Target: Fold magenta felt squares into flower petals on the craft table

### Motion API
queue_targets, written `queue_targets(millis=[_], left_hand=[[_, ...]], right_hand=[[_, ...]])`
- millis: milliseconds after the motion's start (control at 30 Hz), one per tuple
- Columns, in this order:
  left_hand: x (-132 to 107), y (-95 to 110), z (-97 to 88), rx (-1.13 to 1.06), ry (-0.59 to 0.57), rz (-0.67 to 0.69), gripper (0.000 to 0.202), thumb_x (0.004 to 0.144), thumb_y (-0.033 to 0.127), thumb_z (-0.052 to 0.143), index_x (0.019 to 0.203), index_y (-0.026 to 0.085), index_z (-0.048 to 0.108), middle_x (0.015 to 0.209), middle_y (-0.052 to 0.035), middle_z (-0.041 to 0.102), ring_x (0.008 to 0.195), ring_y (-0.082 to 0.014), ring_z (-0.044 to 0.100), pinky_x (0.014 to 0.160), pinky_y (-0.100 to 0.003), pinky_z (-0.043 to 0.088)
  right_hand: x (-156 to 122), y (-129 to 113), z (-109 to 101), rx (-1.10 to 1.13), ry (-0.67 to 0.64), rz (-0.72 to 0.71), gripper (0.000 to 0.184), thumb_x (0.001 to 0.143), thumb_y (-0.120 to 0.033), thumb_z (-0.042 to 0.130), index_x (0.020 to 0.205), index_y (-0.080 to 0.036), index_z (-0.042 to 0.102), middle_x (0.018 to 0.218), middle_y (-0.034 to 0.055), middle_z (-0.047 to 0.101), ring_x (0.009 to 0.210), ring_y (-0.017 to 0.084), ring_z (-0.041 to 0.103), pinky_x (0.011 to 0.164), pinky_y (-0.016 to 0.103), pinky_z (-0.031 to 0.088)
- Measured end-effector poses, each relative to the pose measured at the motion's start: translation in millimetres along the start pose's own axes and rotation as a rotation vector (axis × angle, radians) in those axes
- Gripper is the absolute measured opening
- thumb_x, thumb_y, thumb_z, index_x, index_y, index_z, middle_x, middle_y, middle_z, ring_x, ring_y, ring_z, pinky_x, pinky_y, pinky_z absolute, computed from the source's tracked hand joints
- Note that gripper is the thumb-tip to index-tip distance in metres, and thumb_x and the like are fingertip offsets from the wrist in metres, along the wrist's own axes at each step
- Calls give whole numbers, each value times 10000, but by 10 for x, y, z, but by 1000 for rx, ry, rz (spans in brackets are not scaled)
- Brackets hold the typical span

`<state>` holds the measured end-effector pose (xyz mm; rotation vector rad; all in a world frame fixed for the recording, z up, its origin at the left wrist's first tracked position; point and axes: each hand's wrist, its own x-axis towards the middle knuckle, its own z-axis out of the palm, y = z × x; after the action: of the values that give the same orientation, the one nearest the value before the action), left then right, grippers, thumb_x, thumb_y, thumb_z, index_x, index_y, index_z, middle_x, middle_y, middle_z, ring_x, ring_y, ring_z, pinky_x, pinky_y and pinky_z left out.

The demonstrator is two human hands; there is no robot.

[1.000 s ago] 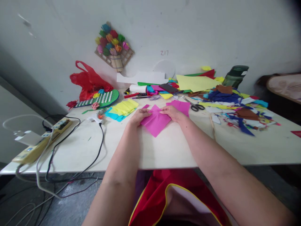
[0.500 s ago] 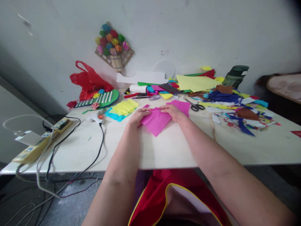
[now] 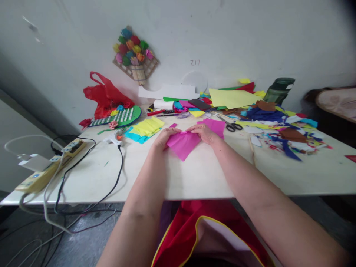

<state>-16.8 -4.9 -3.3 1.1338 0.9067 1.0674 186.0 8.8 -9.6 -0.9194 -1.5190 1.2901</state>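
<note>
A sheet of pink crepe paper (image 3: 183, 145) is held between my two hands, one corner pointing toward me. My left hand (image 3: 166, 137) pinches its far left edge, and my right hand (image 3: 204, 133) pinches the far right edge. Along the top, between the fingertips, the paper is folded over in a narrow strip. More pink paper (image 3: 217, 127) lies on the table just behind my right hand. Left of my left hand lie yellow paper pieces (image 3: 148, 127) on top of blue paper (image 3: 137, 137). Black-handled scissors (image 3: 233, 127) rest to the right.
A glue gun (image 3: 114, 139) with its cord and a power strip (image 3: 51, 167) occupy the left side. Coloured scraps (image 3: 292, 135) and a dark green bottle (image 3: 279, 91) stand at right. A red plastic bag (image 3: 104, 96) leans on the wall beside a green decorated board (image 3: 129, 116).
The far edge of the pink paper has been turned over toward me into a narrow fold. Both hands stay in nearly the same place.
</note>
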Motion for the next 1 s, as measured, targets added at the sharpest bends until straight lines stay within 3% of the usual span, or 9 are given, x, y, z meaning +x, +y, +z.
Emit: queue_targets(millis=[167, 300, 433, 567, 733, 1000], left_hand=[[-20, 1, 26, 10, 9, 39, 283, 574, 307, 708, 773, 107, 681, 732, -63, 667, 627, -146, 601, 589, -247, 465], [-33, -9, 25, 30, 13, 13, 317, 532, 273, 769, 785, 120, 652, 691, -36, 652, 562, -119, 581, 555, -239, 447], [-19, -22, 14, 53, -11, 20, 437, 546, 282, 773, 938, 147, 636, 694, -18, 652, 552, -121, 589, 547, -243, 448], [-6, -25, 8, 112, -56, 66, 555, 562, 307, 768, 1072, 157, 608, 674, -8, 645, 549, -115, 579, 533, -227, 437], [-19, -15, 21, 169, -99, 96, 599, 590, 335, 757, 1134, 148, 592, 598, 17, 607, 523, -96, 550, 530, -212, 423], [19, -42, 7, 199, -111, 95, 525, 602, 348, 754, 1074, 156, 630, 594, 15, 595, 518, -98, 543, 524, -217, 418]], right_hand=[[-26, -28, 3, -69, -12, -43, 198, 619, -241, 591, 718, -160, 741, 494, 8, 592, 648, 161, 535, 615, 262, 374], [-36, -60, 21, -59, -9, -50, 199, 627, -288, 617, 722, -161, 738, 649, 31, 667, 710, 168, 563, 664, 272, 395], [-28, -71, 40, -33, 45, -40, 255, 623, -340, 649, 787, -164, 735, 748, 31, 685, 728, 160, 570, 687, 274, 405], [-21, -69, 52, -7, 122, 17, 339, 628, -431, 664, 801, -144, 717, 687, 25, 658, 673, 154, 565, 629, 268, 406], [-22, -60, 69, 32, 119, 135, 373, 587, -495, 709, 715, -150, 648, 573, 5, 599, 534, 139, 529, 511, 256, 381], [-5, -21, 50, -198, 101, 90, 374, 578, -500, 705, 619, -153, 571, 496, -46, 468, 463, 86, 398, 439, 224, 267]])
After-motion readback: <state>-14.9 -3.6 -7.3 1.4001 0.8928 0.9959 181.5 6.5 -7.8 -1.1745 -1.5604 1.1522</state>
